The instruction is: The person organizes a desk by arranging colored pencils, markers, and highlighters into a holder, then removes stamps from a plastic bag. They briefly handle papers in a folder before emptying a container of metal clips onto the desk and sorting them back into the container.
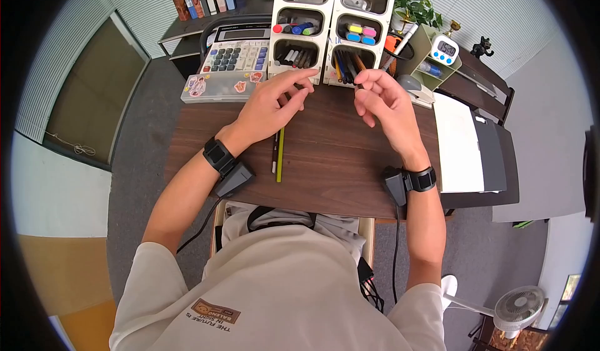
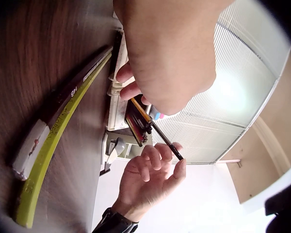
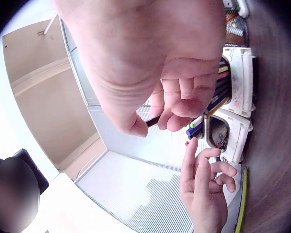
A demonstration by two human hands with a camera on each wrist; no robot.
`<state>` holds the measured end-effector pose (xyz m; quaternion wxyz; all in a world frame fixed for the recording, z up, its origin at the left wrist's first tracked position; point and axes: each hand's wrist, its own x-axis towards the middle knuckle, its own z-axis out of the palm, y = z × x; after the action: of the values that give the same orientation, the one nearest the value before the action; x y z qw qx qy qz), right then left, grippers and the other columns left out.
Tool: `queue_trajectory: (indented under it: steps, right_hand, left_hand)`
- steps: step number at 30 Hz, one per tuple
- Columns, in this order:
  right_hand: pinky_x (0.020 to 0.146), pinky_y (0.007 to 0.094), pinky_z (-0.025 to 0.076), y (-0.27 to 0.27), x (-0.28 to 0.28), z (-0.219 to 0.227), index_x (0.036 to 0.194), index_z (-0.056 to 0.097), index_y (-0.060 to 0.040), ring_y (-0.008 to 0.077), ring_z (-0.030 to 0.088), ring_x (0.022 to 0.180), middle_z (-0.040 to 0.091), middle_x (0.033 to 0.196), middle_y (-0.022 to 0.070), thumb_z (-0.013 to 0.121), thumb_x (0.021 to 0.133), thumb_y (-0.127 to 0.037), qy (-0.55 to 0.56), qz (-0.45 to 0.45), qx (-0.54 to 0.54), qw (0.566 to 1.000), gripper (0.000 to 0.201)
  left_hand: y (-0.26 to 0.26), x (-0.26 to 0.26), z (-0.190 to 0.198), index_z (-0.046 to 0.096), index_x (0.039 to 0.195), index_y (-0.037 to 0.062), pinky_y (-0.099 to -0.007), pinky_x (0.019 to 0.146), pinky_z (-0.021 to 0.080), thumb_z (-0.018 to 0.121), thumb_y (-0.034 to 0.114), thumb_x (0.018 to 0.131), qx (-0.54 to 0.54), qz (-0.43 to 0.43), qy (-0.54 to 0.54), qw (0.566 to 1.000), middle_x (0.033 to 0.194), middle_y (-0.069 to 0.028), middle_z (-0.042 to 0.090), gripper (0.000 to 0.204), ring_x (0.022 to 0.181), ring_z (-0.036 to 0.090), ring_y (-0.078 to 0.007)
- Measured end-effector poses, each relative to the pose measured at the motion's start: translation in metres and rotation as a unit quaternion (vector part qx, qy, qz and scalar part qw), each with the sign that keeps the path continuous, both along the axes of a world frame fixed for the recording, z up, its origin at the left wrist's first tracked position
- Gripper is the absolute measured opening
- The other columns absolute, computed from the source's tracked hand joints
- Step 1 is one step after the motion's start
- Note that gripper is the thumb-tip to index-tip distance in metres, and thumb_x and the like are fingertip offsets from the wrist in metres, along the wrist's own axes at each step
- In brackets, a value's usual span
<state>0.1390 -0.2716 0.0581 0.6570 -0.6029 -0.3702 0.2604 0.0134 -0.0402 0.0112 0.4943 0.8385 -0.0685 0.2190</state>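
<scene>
In the head view the right hand (image 1: 390, 107) pinches the end of a dark pencil (image 2: 167, 141) between thumb and fingers, in front of the lower right compartment of the white organizer (image 1: 327, 63). That compartment holds several pencils (image 2: 138, 121). The left hand (image 1: 275, 104) hovers in front of the left column, its fingers loosely bent and holding nothing. On the table below it, a dark pencil (image 1: 274, 154) and a green pencil (image 1: 280, 157) lie side by side. The far end of the pinched pencil is hard to make out.
A calculator (image 1: 236, 57) and a stickered case (image 1: 219, 87) stand left of the organizer. To the right are a stapler (image 1: 419, 91), a green holder with a timer (image 1: 444, 50), white paper (image 1: 459, 141) and a dark folder (image 1: 490, 154). Markers fill other compartments.
</scene>
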Motion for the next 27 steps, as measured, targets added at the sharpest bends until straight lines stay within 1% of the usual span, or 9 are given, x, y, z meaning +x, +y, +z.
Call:
queue_trajectory:
  steps: [8,18,21,27]
  right_hand:
    - [0.055,0.0183,0.041,0.0024,0.0016,-0.0009,0.121,0.065,-0.0062,0.0016,0.056,0.07,0.061,0.086,-0.0052,0.069,0.1,-0.01,-0.001,-0.039,-0.014,0.999,0.021]
    - [0.054,0.0181,0.04,0.0036,0.0018,0.0,0.12,0.065,-0.0049,0.0014,0.054,0.067,0.06,0.083,-0.0054,0.068,0.101,-0.01,-0.002,-0.05,-0.027,0.998,0.021]
    - [0.053,0.0182,0.039,0.0041,0.0008,0.0005,0.12,0.065,-0.0048,0.0015,0.053,0.066,0.059,0.082,-0.0057,0.068,0.101,-0.01,0.001,-0.059,-0.03,0.998,0.02]
    - [0.052,0.0187,0.034,0.0034,0.0035,-0.002,0.121,0.064,-0.0038,0.0016,0.048,0.064,0.06,0.082,-0.0057,0.064,0.101,-0.006,0.022,-0.072,-0.003,0.997,0.02]
  left_hand:
    - [0.0,-0.0002,0.0005,0.058,0.148,0.0084,-0.0227,0.07,0.053,0.057,0.004,0.106,0.008,0.004,0.002,1.0,0.11,-0.0044,0.068,0.042,0.083,0.065,-0.0087]
    - [-0.0001,0.0,-0.0006,0.059,0.146,0.0079,-0.0223,0.069,0.052,0.058,0.005,0.106,0.013,0.008,-0.006,1.0,0.108,-0.0042,0.069,0.041,0.082,0.065,-0.0083]
    - [0.0001,0.0002,-0.0009,0.059,0.146,0.008,-0.0221,0.069,0.052,0.058,0.005,0.106,0.013,0.008,-0.004,1.0,0.108,-0.0042,0.069,0.041,0.082,0.065,-0.0081]
    - [0.0006,0.0002,-0.0007,0.06,0.146,0.0082,-0.0219,0.068,0.052,0.058,0.005,0.106,0.02,0.007,-0.008,1.0,0.106,-0.0039,0.068,0.04,0.081,0.064,-0.008]
